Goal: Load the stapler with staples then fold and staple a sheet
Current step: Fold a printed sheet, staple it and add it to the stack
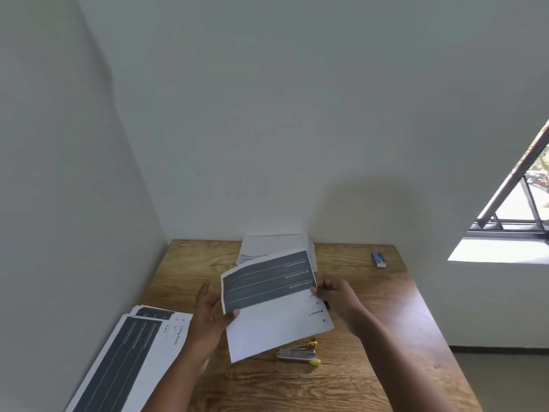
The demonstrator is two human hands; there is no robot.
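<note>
I hold a printed sheet (276, 322) above the middle of the wooden table (371, 307). Its top part, a dark grey band with white lines, is bent over towards me. My left hand (211, 310) pinches the sheet's left edge, thumb on the front by the fold. My right hand (335, 295) pinches the right edge at the fold. A small silver stapler (298, 353) with yellow ends lies on the table just below the sheet, partly hidden by its lower edge.
A stack of printed sheets (130, 352) lies at the table's front left, reaching over the edge. A pile of white paper (273, 245) sits at the back against the wall. A small blue and white box (378, 259) lies back right. Walls close the left and back.
</note>
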